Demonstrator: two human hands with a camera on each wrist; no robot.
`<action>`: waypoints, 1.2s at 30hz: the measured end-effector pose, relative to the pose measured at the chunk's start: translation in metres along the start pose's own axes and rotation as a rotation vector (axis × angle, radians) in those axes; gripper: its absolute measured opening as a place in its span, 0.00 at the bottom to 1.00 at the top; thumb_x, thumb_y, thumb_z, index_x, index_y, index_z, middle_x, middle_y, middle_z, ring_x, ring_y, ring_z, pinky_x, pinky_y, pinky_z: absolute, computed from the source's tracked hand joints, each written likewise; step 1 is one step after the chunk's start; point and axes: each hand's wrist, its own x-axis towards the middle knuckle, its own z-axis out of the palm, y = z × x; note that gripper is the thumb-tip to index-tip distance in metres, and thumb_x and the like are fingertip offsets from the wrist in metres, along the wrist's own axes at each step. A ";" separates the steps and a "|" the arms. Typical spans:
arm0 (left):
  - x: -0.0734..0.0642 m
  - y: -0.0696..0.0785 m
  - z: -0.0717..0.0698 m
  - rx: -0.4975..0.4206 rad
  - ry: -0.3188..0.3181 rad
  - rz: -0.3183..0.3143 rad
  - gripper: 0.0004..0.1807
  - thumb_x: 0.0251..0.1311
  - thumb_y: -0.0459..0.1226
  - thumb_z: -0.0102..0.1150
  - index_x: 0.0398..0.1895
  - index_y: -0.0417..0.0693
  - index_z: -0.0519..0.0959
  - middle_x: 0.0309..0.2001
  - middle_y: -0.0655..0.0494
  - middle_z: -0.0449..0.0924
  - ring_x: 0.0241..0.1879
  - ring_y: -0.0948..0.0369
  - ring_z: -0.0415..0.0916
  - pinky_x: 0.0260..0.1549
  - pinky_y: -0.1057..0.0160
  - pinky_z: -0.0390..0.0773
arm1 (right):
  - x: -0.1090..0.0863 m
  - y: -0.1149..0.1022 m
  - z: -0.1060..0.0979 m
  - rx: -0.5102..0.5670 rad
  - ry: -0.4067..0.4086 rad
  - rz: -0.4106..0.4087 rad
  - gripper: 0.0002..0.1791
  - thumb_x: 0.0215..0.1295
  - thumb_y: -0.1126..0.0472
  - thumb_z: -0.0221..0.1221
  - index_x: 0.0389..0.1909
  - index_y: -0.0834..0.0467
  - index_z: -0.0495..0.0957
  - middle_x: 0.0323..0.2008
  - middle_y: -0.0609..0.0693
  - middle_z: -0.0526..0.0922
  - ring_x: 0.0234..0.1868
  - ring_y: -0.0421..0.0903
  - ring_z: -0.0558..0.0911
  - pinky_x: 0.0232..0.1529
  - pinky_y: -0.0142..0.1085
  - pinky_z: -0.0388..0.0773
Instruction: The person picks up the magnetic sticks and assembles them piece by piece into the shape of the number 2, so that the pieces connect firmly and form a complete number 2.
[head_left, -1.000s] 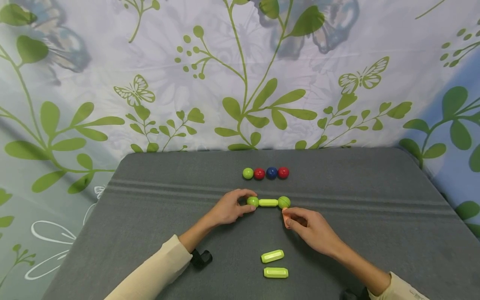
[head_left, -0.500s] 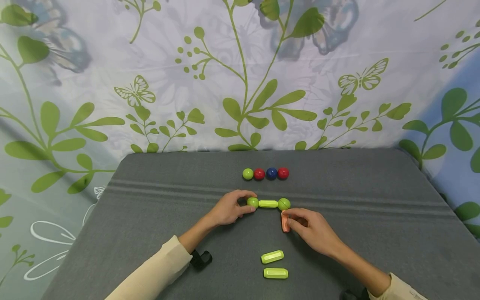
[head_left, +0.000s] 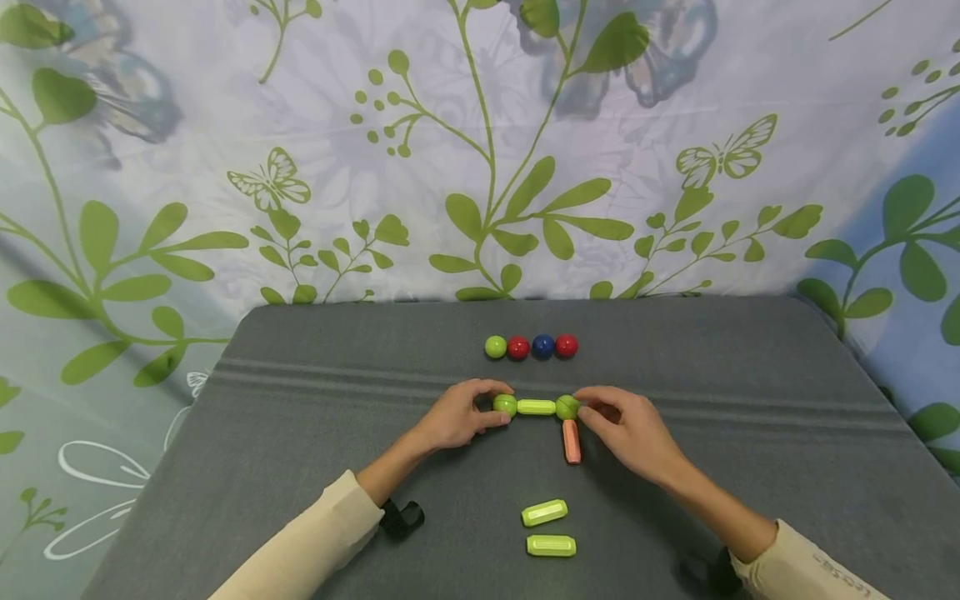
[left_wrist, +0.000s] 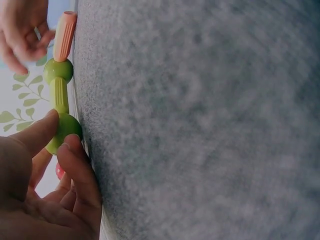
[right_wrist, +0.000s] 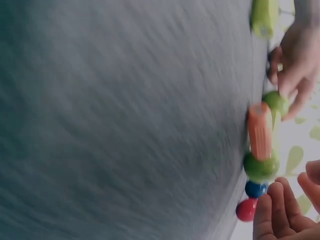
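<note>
Orange rod (head_left: 572,441) released since a second ago; lay on grey worktop (head_left: 300,433), top end touching right green ball (head_left: 567,407). Right hand (head_left: 626,429) shifted up, fingers curled on that ball. Left hand (head_left: 457,417) unchanged, pinching left green ball (head_left: 506,404). Green rod (head_left: 536,407) joined both. Orange piece looked attached.

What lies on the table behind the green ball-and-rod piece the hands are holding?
Behind the green ball-and-rod piece, farther up the grey table, sits a row of four balls: green, red, blue, red. The left hand and right hand cover part of the piece's end balls.
</note>
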 end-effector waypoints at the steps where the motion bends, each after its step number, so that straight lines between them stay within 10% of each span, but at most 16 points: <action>1: 0.000 0.000 0.000 0.002 0.001 0.002 0.20 0.64 0.36 0.65 0.58 0.42 0.78 0.49 0.48 0.79 0.23 0.62 0.76 0.25 0.65 0.75 | 0.005 0.000 -0.002 -0.007 0.016 -0.009 0.13 0.69 0.65 0.61 0.53 0.61 0.82 0.41 0.50 0.84 0.37 0.43 0.80 0.37 0.40 0.78; 12: 0.001 -0.002 0.001 0.000 -0.001 -0.008 0.20 0.64 0.37 0.65 0.59 0.44 0.78 0.50 0.49 0.79 0.23 0.64 0.76 0.25 0.65 0.76 | 0.061 0.022 -0.011 -0.045 0.117 -0.014 0.14 0.66 0.67 0.62 0.52 0.65 0.81 0.37 0.57 0.83 0.35 0.51 0.80 0.36 0.45 0.75; 19: 0.001 -0.002 0.000 -0.001 -0.002 -0.004 0.19 0.64 0.37 0.65 0.58 0.44 0.79 0.49 0.50 0.79 0.23 0.65 0.76 0.25 0.65 0.75 | 0.086 0.032 -0.012 -0.093 0.024 0.082 0.21 0.68 0.61 0.63 0.59 0.65 0.77 0.45 0.63 0.82 0.44 0.57 0.80 0.42 0.53 0.76; 36: 0.001 -0.002 -0.001 0.005 -0.009 -0.003 0.19 0.64 0.36 0.65 0.58 0.44 0.78 0.50 0.49 0.78 0.23 0.64 0.76 0.25 0.64 0.76 | 0.108 0.035 -0.001 -0.133 -0.029 0.117 0.18 0.67 0.62 0.63 0.55 0.64 0.79 0.47 0.63 0.82 0.44 0.57 0.80 0.42 0.52 0.76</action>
